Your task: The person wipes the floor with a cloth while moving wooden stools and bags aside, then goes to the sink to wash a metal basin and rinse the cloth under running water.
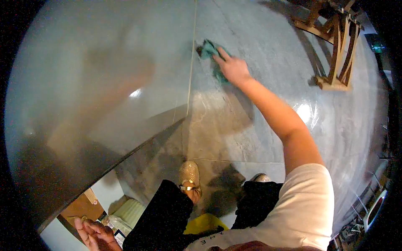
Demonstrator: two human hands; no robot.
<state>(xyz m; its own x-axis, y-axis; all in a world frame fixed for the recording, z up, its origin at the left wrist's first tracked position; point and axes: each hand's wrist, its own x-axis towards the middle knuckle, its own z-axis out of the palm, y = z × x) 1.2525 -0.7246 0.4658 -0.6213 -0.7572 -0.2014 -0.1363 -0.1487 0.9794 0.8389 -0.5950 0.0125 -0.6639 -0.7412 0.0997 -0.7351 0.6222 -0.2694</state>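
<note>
One wooden chair, tiled floor, green cloth under right hand

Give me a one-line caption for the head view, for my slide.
The right hand holds a green cloth against the grey floor, ahead of a gold shoe.

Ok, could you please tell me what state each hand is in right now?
Left hand: fingers curled; can't tell if holding anything.
Right hand: holding the green cloth.

Grey, streaked floor is crossed by thin seams. Green cloth is spread upper centre; wooden frame is stood upper right.
</note>
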